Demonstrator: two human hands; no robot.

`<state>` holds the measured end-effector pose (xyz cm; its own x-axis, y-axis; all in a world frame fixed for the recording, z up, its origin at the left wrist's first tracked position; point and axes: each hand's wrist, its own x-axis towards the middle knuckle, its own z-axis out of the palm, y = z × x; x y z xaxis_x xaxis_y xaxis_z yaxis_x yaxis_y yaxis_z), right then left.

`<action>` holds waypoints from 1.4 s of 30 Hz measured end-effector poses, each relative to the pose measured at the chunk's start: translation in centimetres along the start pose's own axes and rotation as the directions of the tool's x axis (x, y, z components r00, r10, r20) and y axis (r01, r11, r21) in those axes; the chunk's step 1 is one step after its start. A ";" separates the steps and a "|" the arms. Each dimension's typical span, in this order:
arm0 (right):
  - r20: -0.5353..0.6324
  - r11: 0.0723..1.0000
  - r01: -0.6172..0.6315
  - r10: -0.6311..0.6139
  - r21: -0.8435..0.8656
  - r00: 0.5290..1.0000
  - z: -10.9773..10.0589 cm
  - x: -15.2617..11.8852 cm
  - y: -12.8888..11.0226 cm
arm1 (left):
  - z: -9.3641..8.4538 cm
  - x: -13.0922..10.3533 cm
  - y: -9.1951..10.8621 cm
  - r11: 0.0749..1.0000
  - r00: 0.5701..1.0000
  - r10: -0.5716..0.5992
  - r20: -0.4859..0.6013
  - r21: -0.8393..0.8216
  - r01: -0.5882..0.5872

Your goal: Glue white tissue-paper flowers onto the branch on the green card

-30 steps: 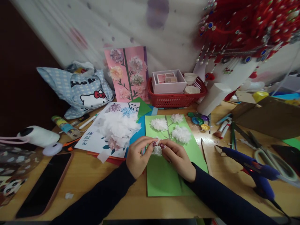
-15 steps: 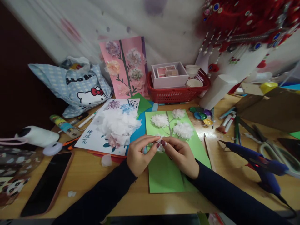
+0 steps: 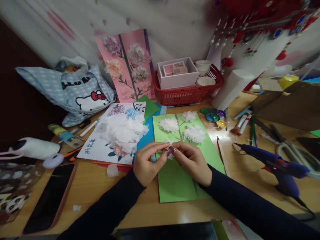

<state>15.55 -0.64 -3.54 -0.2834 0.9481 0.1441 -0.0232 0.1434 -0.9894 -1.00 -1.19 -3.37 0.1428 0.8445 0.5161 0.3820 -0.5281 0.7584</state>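
Note:
My left hand (image 3: 150, 163) and my right hand (image 3: 193, 162) meet fingertip to fingertip over the green card (image 3: 175, 186). Both are pinched on a small piece of white paper, mostly hidden by the fingers. White tissue flowers (image 3: 195, 133) sit on the card's upper part beside a drawn stem; some white tissue also shows just behind my fingers. To the left, a pile of white tissue pieces (image 3: 123, 131) lies on a white sheet (image 3: 86, 154) with printed flowers and handwriting.
A blue glue gun (image 3: 272, 163), scissors (image 3: 291, 146) and markers (image 3: 243, 124) lie at right. Behind stand a red basket (image 3: 185, 95), a pink flower picture (image 3: 128, 66) and a checked bag (image 3: 82, 90). A phone (image 3: 51, 198) rests at left.
The view has shifted slightly, so the objects at the back appear lower-left to upper-left of before. Both hands remain pinched together over the card, with only a slight movement of the fingers.

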 end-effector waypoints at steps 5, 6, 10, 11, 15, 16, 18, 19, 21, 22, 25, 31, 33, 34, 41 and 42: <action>0.010 0.997 -0.003 0.004 -0.076 1.000 -0.1 -0.1 0.1 | 0.2 -0.1 -0.1 0.970 0.973 -0.229 -0.028 -0.085 0.226; 0.007 0.997 -0.005 0.006 -0.081 1.000 -0.1 -0.1 0.1 | 0.2 -0.1 -0.1 0.952 0.958 -0.284 -0.042 -0.132 0.277; -0.011 0.996 -0.024 0.023 -0.084 1.000 -0.1 -0.1 0.3 | 0.3 0.2 -0.4 0.840 0.868 -0.485 -0.105 -0.332 0.429; -0.013 0.996 -0.031 0.030 -0.083 0.999 -0.2 -0.1 0.3 | 0.3 0.2 -0.6 0.807 0.843 -0.526 -0.116 -0.381 0.451; -0.018 0.996 -0.060 0.059 -0.072 0.998 -0.2 -0.1 0.5 | 0.4 0.6 -1.6 0.709 0.787 -0.594 -0.164 -0.569 0.417; -0.018 0.995 -0.064 0.063 -0.071 0.998 -0.2 -0.1 0.5 | 0.3 0.8 -1.8 0.702 0.783 -0.595 -0.183 -0.593 0.395; -0.017 0.996 -0.064 0.063 -0.068 0.998 -0.2 -0.1 0.5 | -0.3 1.3 -2.1 0.718 0.775 -0.588 -0.233 -0.592 0.367; -0.018 0.996 -0.060 0.059 -0.067 0.998 -0.2 -0.1 0.4 | -0.9 1.6 -2.3 0.747 0.773 -0.577 -0.264 -0.555 0.367; -0.020 0.996 -0.056 0.055 -0.063 0.998 -0.2 0.0 0.4 | -2.7 2.4 -2.9 0.857 0.786 -0.501 -0.361 -0.335 0.392; -0.020 0.997 -0.057 0.056 -0.060 0.998 -0.2 0.0 0.4 | -3.8 2.8 -3.3 0.901 0.804 -0.431 -0.409 -0.154 0.405; -0.018 0.997 -0.059 0.058 -0.057 0.998 -0.1 0.0 0.3 | -7.0 3.9 -4.4 0.858 0.862 -0.168 -0.478 0.361 0.367; -0.001 0.997 -0.054 0.054 -0.052 0.999 0.1 0.1 0.4 | -5.7 3.1 -2.8 0.844 0.891 0.215 -0.399 0.536 0.037; 0.007 0.997 -0.067 0.067 -0.040 0.998 0.2 0.1 0.3 | -3.6 2.2 -1.4 0.903 0.967 0.230 -0.110 0.395 -0.170; 0.009 0.997 -0.067 0.067 -0.031 0.998 0.2 0.1 0.3 | -2.6 1.7 -0.7 0.929 0.977 0.211 -0.036 0.318 -0.189; 0.085 0.993 -0.058 0.049 0.106 0.995 -0.1 -0.2 0.7 | 0.2 0.0 -0.1 0.993 0.994 -0.099 0.042 -0.057 0.101; 0.094 0.989 -0.060 0.047 0.138 0.994 -0.1 -0.3 0.8 | 0.2 -0.1 -0.3 0.981 0.986 -0.161 0.039 -0.107 0.164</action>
<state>15.68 -0.77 -4.36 -0.3733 0.9228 0.0953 -0.1383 0.0463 -0.9893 -0.92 -1.12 -3.71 0.1145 0.9214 0.3714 0.3002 -0.3885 0.8712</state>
